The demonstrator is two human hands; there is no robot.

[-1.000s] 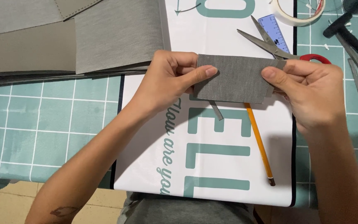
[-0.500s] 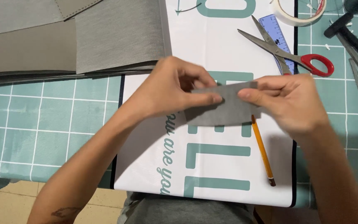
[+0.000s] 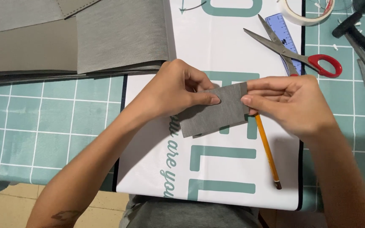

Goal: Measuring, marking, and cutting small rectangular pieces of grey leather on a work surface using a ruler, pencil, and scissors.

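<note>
Two hands hold a small grey rectangle of ribbed fabric [image 3: 216, 110] just above a white printed sheet [image 3: 224, 55] spread over a teal gridded cutting mat [image 3: 43, 122] on the desk. The left hand [image 3: 172, 90] pinches the piece near its middle, thumb on top and fingers curled behind; the right hand [image 3: 288, 99] grips the right-hand edge between thumb and fingertips — both are closed on the cloth, neither is loose. The piece looks light and thin, soft enough to bend yet with some body, since it holds a fairly flat shape between the two grips; its lower left corner hangs free and appears doubled, as if folded. By the look of it, the woven surface gives fingers good purchase, and the short edges and corners are the natural places to take hold without creasing the middle. A yellow pencil [image 3: 268, 152] lies on the sheet just below the right hand, its upper end hidden behind the fabric. Red-handled scissors [image 3: 292, 48] rest open over a blue ruler [image 3: 280, 26] beyond the hands, with a roll of tape [image 3: 300, 17] at the top edge. Stacked grey material [image 3: 64, 38] fills the upper left — well apart from the piece in hand.
</note>
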